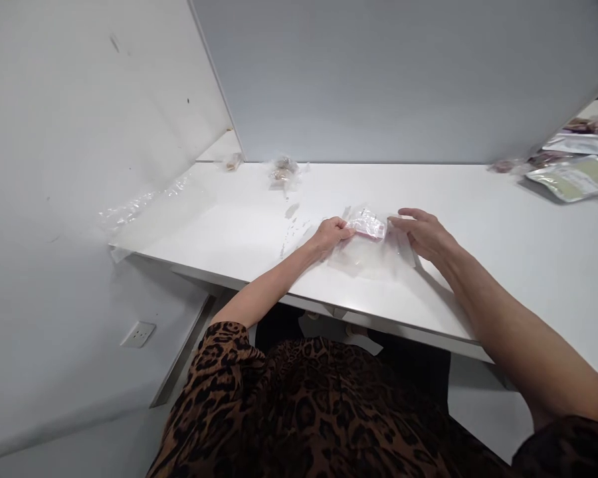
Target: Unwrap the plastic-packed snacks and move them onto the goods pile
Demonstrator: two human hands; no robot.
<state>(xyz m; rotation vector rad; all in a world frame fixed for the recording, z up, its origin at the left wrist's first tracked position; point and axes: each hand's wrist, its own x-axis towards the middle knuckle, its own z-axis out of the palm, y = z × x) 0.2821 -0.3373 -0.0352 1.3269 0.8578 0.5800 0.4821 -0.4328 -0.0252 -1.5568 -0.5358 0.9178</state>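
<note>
A clear plastic bag (361, 260) lies on the white table in front of me. At its upper part is a small shiny clear packet (369, 224) with a pink-red strip along its lower side; whether it is inside the bag or on top of it I cannot tell. My left hand (330, 238) pinches the plastic at the left of the packet, fingers closed. On the other side, my right hand (425, 234) holds the bag's right edge between thumb and fingertips.
Small wrapped packets (284, 172) sit along the table's back edge below a grey panel (403, 79). Clear plastic film (144, 206) lies by the left wall. Green-and-silver pouches (578, 178) are piled at the far right. The table's front edge (379, 318) is close to my body.
</note>
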